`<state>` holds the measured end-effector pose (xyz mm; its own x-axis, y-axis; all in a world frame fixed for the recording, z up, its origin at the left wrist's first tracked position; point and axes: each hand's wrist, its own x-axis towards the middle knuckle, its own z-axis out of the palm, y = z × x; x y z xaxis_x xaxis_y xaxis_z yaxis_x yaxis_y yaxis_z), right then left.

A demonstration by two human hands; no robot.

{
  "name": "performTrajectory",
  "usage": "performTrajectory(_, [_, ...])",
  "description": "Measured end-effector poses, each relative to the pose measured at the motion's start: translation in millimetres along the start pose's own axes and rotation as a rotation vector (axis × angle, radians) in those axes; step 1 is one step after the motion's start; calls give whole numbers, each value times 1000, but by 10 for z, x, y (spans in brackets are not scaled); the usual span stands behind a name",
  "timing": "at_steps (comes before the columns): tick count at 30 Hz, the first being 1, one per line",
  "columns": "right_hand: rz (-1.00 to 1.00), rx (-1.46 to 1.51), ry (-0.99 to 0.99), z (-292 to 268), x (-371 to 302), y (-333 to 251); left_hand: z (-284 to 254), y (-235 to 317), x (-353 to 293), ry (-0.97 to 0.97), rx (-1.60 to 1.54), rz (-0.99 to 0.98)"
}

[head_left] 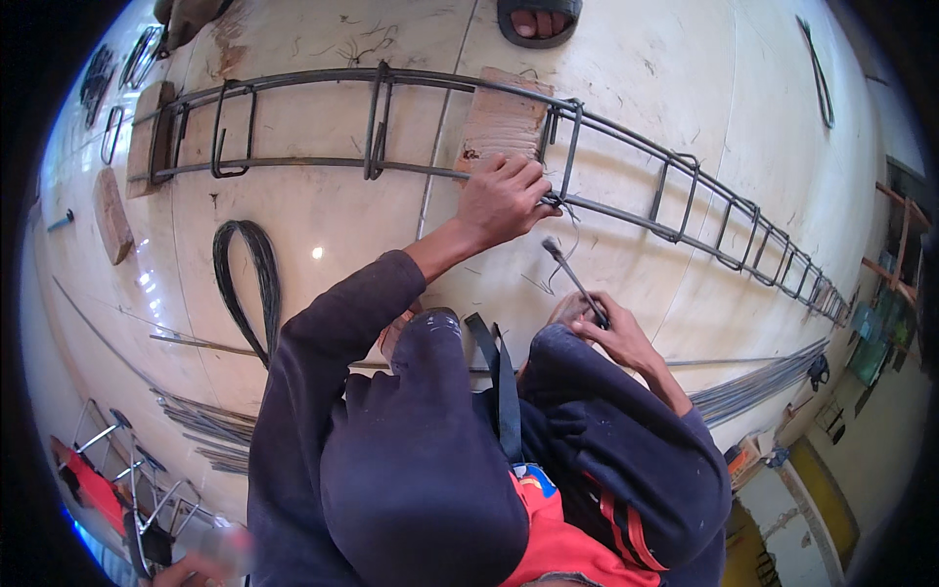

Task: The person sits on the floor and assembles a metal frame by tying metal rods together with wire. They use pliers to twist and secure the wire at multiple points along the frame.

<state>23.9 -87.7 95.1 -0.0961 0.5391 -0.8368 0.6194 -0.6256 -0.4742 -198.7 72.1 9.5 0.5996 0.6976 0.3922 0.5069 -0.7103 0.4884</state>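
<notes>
A long cage of steel reinforcing bars (313, 161) with bent stirrups (375, 122) runs across the floor in front of me. My left hand (504, 201) is closed on the near bar by a stirrup, where thin tie wire (574, 227) sticks out from the joint. My right hand (623, 335) grips the dark handle of a rebar tying hook (577, 279). Its slim metal shaft points up and left, the dark tip below the joint and apart from it. The fingers of my left hand partly hide the joint.
Blocks (504, 117) (152, 142) support the cage; another block (113, 217) lies left. A black wire coil (245, 284) and steel rods (758, 383) lie nearby. Beyond the cage is someone's sandalled foot (538, 22); a person's hand (186, 571) shows lower left, near a red chair (93, 486).
</notes>
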Motion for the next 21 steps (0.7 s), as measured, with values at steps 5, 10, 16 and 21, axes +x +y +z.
performTrajectory(5, [44,669,-9,-170,-411,133,61,21,27,62,-33,3])
performTrajectory(10, [72,-15,83,-539,-369,-354,71,-9,-34,-4,-16,-13])
performTrajectory(16, [127,-213,100,-734,-303,-904,104,-32,-44,65,-15,22])
performTrajectory(21, [183,-313,-14,-874,-253,-1226,110,-35,-29,61,-43,27])
